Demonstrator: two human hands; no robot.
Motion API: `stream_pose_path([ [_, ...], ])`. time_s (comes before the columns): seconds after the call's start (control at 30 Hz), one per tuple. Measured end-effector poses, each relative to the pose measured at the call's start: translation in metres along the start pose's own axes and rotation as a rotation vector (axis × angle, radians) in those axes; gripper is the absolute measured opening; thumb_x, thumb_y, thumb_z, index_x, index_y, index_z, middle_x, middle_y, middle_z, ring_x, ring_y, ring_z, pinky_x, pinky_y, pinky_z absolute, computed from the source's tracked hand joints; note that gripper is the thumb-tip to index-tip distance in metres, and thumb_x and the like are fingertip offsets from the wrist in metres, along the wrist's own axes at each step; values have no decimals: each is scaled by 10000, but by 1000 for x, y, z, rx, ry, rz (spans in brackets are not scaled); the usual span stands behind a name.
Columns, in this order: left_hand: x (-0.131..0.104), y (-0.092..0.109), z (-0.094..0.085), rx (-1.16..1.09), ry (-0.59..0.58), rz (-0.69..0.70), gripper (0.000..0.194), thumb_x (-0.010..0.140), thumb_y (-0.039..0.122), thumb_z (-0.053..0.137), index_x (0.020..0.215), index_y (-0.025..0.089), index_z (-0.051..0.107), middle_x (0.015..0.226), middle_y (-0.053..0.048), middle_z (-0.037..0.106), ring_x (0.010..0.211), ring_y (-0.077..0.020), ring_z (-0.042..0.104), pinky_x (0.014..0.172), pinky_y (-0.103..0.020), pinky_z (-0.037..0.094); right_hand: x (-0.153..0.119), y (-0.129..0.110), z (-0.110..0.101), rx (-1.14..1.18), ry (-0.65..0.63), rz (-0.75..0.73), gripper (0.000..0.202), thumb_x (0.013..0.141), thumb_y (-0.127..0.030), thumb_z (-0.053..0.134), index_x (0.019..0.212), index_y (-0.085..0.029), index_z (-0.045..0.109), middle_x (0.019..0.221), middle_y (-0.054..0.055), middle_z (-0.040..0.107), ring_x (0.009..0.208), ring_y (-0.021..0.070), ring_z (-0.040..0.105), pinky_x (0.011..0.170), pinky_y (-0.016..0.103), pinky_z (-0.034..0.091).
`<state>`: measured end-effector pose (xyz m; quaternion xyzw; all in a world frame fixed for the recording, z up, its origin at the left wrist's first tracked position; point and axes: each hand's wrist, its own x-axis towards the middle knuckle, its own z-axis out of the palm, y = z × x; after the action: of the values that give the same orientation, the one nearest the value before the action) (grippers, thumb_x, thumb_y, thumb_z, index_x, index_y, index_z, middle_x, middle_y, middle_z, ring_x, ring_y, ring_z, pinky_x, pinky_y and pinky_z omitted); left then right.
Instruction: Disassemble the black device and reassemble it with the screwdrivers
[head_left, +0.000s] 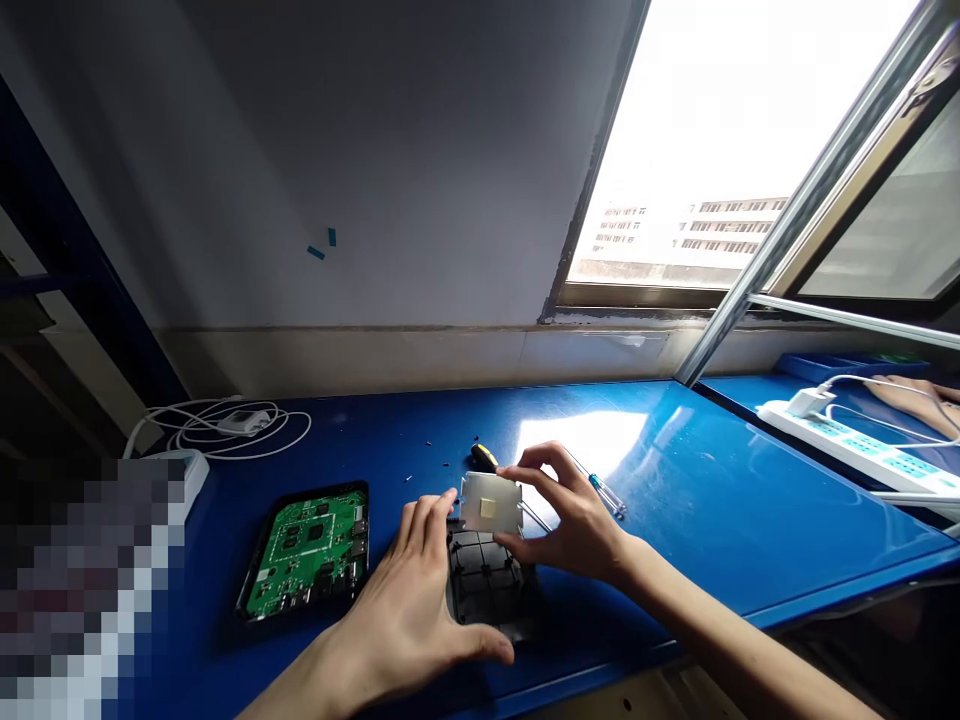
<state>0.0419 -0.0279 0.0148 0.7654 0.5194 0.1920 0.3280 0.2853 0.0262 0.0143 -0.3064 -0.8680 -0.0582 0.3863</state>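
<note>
A silvery metal plate (472, 512) with a small pale-yellow pad (487, 508) is pinched at its right side between the thumb and fingers of my right hand (574, 520). The plate is over the far end of a black plastic housing cover (487, 590) with a ribbed inside. My left hand (412, 600) grips this cover along its left side, fingers at the far corner and thumb over the near end. Its fingertips lie close to the plate's left edge; whether they touch it I cannot tell. A green circuit board (307, 555) sits in a black casing to the left.
Behind the plate lies a black-and-yellow screwdriver handle (484, 458); a clear-blue screwdriver (607, 497) is to its right. Tiny screws (409, 478) are scattered on the blue table (712, 520). White cables (225, 425), a power strip (847, 440) and another person's arm (911, 400) are farther out.
</note>
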Motion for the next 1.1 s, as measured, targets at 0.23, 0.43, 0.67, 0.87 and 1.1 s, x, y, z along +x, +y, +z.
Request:
stream_pose_path([
  [0.23,14,-13,-14,228,313,193,890,944,404,701,1629,241,157,1627,-201,397,1517,-417,437,1188,-636,469,31,22,11,-126,158,-187,584,881,-450,776,1382,-250,553,958,66,621,740,206,634,565,335,588],
  [0.43,44,-5,-52,584,366,631,801,949,300,750,1577,202,263,1428,-199,594,1294,-389,641,1074,-551,573,31,27,22,-139,170,-274,546,904,-444,765,1352,-206,564,870,50,655,686,196,610,576,331,560],
  [0.67,50,-18,-46,451,384,799,440,1005,292,690,1389,178,510,1207,-127,674,1004,-284,717,852,-408,643,21,20,19,-90,204,-327,539,947,-476,725,1333,-127,587,846,43,629,645,175,555,529,327,504],
  [0.87,42,-19,-52,383,437,780,341,1014,338,695,1288,172,579,1148,-104,683,976,-249,709,831,-359,613,22,17,17,-92,185,-309,478,960,-468,705,1308,-158,601,861,41,646,656,165,569,547,315,505],
  [1.1,44,-22,-54,412,496,838,336,971,323,740,1236,159,614,1102,-103,714,930,-251,713,821,-375,586,28,15,11,-110,156,-319,467,991,-508,681,1234,-115,615,851,55,667,656,152,598,531,281,519],
])
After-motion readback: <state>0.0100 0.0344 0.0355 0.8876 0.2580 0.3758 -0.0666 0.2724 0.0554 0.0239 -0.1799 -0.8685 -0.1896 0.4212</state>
